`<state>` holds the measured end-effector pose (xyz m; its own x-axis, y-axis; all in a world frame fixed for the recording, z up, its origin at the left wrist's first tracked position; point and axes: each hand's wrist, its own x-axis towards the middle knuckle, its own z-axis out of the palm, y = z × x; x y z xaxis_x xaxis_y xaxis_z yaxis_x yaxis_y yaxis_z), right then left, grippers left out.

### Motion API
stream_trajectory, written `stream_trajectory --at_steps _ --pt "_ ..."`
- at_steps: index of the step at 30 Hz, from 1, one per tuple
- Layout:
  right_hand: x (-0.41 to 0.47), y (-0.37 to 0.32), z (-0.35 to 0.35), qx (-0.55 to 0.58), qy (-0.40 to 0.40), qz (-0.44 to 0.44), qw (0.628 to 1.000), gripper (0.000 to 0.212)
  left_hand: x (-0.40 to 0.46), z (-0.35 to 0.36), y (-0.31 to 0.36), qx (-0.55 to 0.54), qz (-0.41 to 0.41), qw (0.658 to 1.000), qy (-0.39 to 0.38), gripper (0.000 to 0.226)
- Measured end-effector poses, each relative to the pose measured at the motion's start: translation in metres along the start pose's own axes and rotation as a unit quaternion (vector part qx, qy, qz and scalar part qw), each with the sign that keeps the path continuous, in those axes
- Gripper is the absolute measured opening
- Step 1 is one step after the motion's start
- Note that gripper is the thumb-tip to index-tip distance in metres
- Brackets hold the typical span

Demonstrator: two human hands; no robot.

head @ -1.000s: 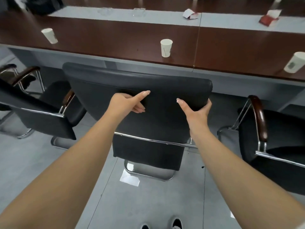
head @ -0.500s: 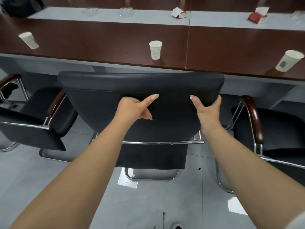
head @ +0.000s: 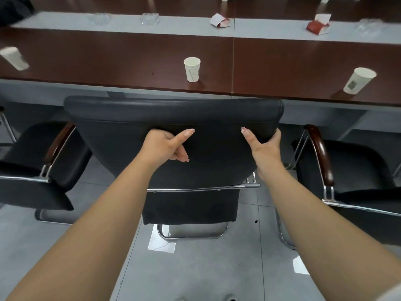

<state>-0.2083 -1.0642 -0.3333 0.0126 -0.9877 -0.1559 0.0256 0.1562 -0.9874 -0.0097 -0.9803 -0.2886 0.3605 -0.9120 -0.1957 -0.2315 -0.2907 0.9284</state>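
Note:
A black padded chair [head: 173,111] with a chrome frame stands in front of me, its backrest facing me and its top edge close to the table edge. My left hand [head: 162,146] sits at the seam under the backrest's top pad. Its thumb lies along the leather and its lower fingers are curled in. My right hand [head: 263,146] grips the backrest's right edge, thumb on the back and fingers wrapped round the side, out of sight.
A long dark wooden table [head: 108,61] runs across ahead with paper cups [head: 192,69] [head: 359,80] [head: 14,57]. Small red-and-white boxes [head: 318,25] lie on its far grey strip. Black armchairs stand to the left [head: 32,170] and right [head: 347,166]. The floor is grey tile [head: 195,268].
The chair has swung round from an angle to square with the table and moved in closer to it. Both hands keep the same hold on the backrest.

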Motion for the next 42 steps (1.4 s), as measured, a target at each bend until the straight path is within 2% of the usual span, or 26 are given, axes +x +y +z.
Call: stream_trajectory --at_steps 14,21,26,31,35,42 --pt "-0.038 0.0 0.033 -0.012 0.03 0.009 0.999 0.073 -0.002 -0.042 -0.014 -0.02 -0.002 1.0 -0.017 0.06" --pt "-0.06 0.001 0.039 -0.007 0.03 0.018 0.999 0.062 -0.016 -0.057 -0.022 -0.01 -0.007 1.0 -0.018 0.059" --pt "-0.066 -0.004 0.038 -0.026 0.027 0.031 0.999 0.066 -0.023 -0.055 -0.024 -0.012 -0.02 1.0 -0.015 0.058" --pt "-0.073 -0.001 0.039 -0.042 0.037 0.006 0.998 0.073 -0.026 -0.046 -0.024 -0.017 -0.003 1.0 0.007 0.058" --pt "-0.082 0.005 0.037 -0.048 0.045 -0.011 0.998 0.076 -0.034 -0.04 -0.032 -0.004 0.023 1.0 0.004 0.044" --pt "-0.111 0.014 0.029 -0.047 0.066 0.006 0.997 0.061 -0.053 -0.03 -0.053 0.021 0.017 0.998 -0.064 0.024"
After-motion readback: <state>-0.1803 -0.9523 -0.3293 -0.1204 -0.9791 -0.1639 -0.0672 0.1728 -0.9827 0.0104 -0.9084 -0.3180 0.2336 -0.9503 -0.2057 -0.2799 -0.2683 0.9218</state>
